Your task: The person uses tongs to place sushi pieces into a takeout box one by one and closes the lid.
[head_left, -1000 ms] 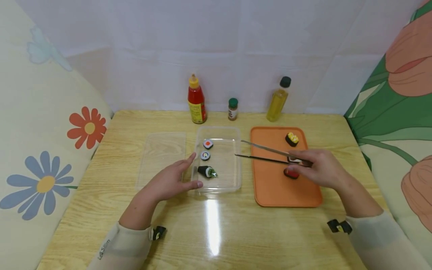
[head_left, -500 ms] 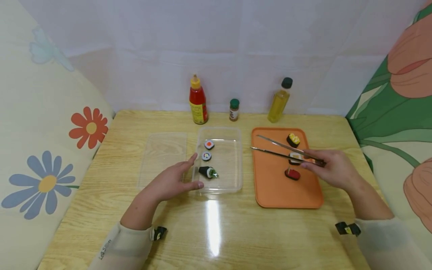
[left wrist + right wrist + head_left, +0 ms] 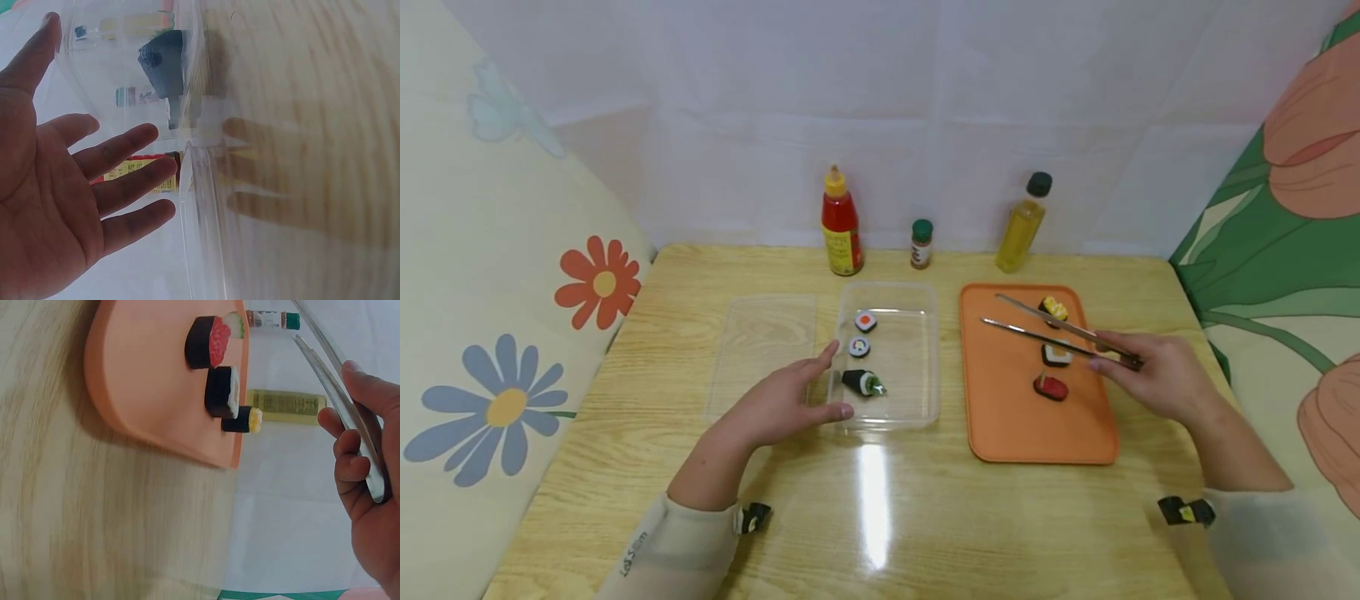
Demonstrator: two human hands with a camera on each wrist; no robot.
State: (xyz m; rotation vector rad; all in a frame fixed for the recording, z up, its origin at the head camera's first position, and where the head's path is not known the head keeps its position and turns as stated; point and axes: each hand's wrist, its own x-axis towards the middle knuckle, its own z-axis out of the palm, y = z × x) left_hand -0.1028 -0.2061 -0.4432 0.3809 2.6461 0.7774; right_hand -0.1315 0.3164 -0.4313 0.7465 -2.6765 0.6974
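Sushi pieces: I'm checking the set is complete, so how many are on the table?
6. Three lie in the clear box: one red-centred, one white, one green-tipped. Three sit on the orange tray: yellow-topped, middle, red-topped. None seem hidden.

The near half of the desk (image 3: 880,517) lies bare between the two sleeves. At the far edge three bottles (image 3: 841,222) stand in a row. The clear container (image 3: 925,367) and orange tray (image 3: 1000,417) sit close together, leaving only a narrow strip of desk between them.
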